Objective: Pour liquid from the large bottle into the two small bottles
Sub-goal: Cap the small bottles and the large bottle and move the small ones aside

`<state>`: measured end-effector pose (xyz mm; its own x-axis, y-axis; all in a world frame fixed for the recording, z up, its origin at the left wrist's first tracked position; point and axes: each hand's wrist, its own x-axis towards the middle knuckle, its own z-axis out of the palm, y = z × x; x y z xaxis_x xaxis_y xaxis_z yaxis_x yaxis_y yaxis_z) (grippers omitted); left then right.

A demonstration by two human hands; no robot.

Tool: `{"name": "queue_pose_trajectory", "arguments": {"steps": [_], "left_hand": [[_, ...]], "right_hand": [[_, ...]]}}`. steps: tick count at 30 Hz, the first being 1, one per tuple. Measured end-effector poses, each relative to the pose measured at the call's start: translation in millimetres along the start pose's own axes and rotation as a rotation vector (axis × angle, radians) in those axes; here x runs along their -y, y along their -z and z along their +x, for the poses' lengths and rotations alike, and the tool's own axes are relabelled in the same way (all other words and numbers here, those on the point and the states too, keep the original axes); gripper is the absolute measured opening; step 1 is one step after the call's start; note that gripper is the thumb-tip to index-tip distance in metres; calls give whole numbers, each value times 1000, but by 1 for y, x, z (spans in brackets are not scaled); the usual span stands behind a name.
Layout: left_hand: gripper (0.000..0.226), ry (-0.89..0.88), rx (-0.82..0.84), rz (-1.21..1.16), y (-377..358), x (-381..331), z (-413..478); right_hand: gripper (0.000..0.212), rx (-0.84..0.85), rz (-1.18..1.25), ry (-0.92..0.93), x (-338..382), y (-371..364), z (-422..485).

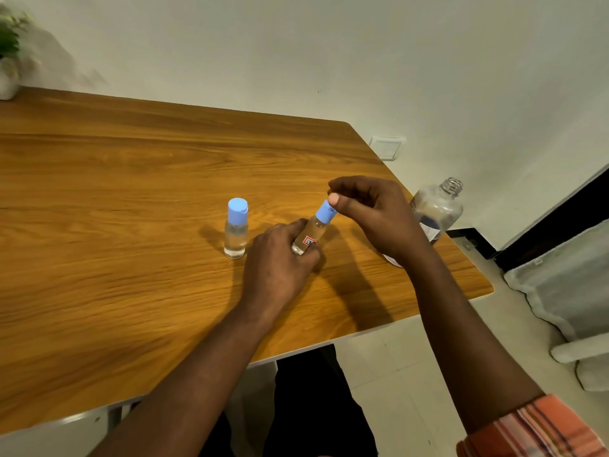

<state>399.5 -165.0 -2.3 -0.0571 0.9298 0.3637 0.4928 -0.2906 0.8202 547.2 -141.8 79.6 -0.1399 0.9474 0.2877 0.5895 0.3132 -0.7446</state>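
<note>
Two small clear bottles with blue caps are on the wooden table [131, 192]. One small bottle [236, 228] stands upright by itself, left of my hands. My left hand [280, 258] grips the body of the second small bottle [313, 230], which is tilted to the right and has a red label. My right hand [372, 216] pinches its blue cap [325, 212] with thumb and fingers. The large clear bottle [438, 209] stands uncapped behind my right hand near the table's right edge, partly hidden by the wrist.
A potted plant [8, 54] sits at the table's far left corner against the wall. The table's right edge and rounded corner lie close to the large bottle. A grey cushion [566, 285] is on the floor at the right.
</note>
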Motion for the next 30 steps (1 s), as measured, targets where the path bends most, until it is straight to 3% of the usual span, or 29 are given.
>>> {"name": "queue_pose_trajectory", "arguments": {"steps": [4,10,23,30], "left_hand": [[20,-5,-7,1,0,0,1],[25,0,0,-4,1,-1,0],[19,11,6,-34,2,-3,-2],[18,40,-7,-68,2,-3,-4]], "right_hand": [[34,65,39,11,0,2,-1],[29,-33,-36,13,-3,-3,-1],[38,81,-2,20,-6,-3,0],[26,-42,-21,43,-3,-15,-5]]}}
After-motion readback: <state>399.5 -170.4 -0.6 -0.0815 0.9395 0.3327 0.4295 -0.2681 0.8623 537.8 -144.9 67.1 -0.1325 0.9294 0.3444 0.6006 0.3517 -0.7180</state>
